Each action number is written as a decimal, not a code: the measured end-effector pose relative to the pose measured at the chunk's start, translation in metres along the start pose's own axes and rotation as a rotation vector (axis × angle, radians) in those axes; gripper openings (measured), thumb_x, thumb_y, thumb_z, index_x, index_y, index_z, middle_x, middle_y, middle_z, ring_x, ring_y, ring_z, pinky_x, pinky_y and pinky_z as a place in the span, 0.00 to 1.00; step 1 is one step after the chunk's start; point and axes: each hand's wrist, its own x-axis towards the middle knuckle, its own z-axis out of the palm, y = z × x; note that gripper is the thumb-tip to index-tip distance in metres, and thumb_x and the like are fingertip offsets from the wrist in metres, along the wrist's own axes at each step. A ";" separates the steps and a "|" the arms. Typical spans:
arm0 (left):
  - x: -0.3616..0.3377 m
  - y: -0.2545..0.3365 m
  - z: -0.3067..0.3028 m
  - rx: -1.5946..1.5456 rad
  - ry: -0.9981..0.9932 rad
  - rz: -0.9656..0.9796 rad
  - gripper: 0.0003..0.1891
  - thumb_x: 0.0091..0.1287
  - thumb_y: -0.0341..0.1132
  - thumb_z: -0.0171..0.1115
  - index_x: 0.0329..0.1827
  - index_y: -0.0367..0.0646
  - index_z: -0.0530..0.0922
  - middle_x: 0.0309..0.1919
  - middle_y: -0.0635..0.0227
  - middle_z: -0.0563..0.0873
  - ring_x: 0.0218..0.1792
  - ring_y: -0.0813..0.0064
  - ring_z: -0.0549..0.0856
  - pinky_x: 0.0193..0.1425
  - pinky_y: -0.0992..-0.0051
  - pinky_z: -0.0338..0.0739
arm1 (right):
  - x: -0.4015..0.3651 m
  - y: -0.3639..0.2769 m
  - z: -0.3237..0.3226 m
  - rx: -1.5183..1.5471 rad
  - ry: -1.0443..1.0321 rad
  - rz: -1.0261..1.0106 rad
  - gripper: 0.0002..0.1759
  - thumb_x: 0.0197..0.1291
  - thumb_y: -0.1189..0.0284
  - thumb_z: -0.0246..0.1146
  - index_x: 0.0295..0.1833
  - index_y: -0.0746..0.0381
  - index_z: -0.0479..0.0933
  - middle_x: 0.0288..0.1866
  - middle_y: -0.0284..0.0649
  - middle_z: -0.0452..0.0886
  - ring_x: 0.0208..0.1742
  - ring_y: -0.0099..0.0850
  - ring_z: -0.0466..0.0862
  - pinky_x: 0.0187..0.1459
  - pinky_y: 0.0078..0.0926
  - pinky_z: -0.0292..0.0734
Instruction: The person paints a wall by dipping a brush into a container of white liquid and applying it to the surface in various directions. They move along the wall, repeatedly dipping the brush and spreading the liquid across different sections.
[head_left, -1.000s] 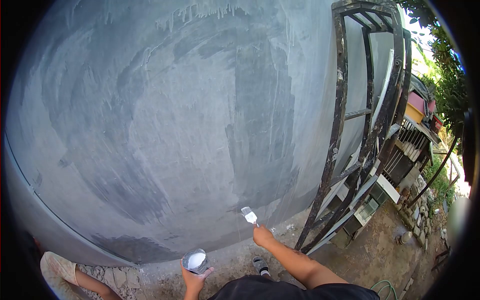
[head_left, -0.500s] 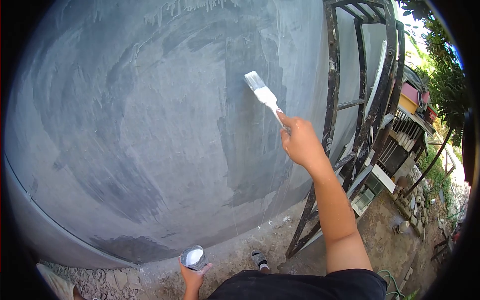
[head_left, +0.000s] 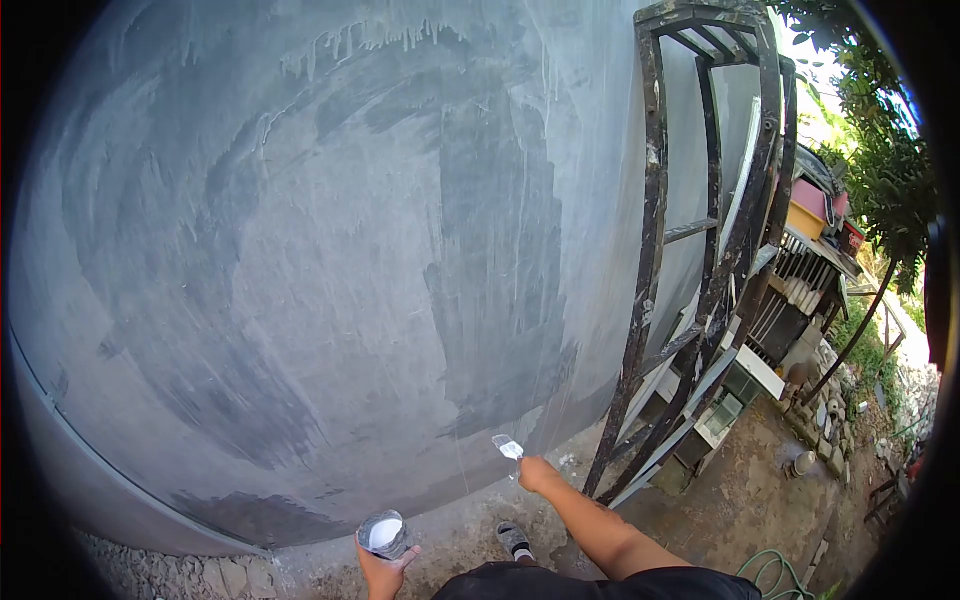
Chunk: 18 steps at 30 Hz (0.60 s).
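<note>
Right hand (head_left: pixel 539 475) grips flat white-coated paintbrush (head_left: pixel 509 448), 6 o'clock, by grey plastered wall (head_left: pixel 340 250), contact unclear; left hand (head_left: pixel 380 573) cups round grey container (head_left: pixel 397 547) of white liquid (head_left: pixel 385 532), 7 o'clock. Level container likely limits spills.

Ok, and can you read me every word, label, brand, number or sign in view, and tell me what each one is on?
There is no text that can be read.
Red container at the far right: pale marking, too small and blurred to read or to say whether it is lettering.
Paintbrush, small tub, grey wall and dark frame: no lettering that I can make out.
</note>
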 end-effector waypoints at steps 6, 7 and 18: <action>-0.007 0.051 0.016 -0.109 -0.011 -0.229 0.51 0.48 0.25 0.86 0.73 0.37 0.61 0.62 0.57 0.83 0.60 0.64 0.85 0.66 0.63 0.81 | 0.019 0.025 -0.029 -0.038 -0.007 -0.007 0.22 0.59 0.72 0.63 0.59 0.64 0.82 0.53 0.56 0.87 0.56 0.54 0.87 0.60 0.49 0.82; -0.006 0.055 0.019 -0.179 -0.016 -0.228 0.49 0.48 0.25 0.86 0.72 0.37 0.63 0.60 0.57 0.84 0.59 0.64 0.85 0.64 0.63 0.82 | 0.029 0.029 -0.044 -0.110 0.003 -0.066 0.23 0.58 0.72 0.63 0.60 0.64 0.82 0.52 0.56 0.87 0.55 0.54 0.87 0.59 0.49 0.83; 0.002 0.012 -0.002 0.105 -0.093 -0.180 0.41 0.50 0.26 0.85 0.68 0.36 0.70 0.58 0.59 0.85 0.55 0.65 0.86 0.61 0.64 0.83 | -0.115 -0.073 -0.420 0.164 0.698 -0.207 0.27 0.61 0.80 0.61 0.68 0.61 0.80 0.42 0.60 0.86 0.41 0.54 0.87 0.44 0.45 0.81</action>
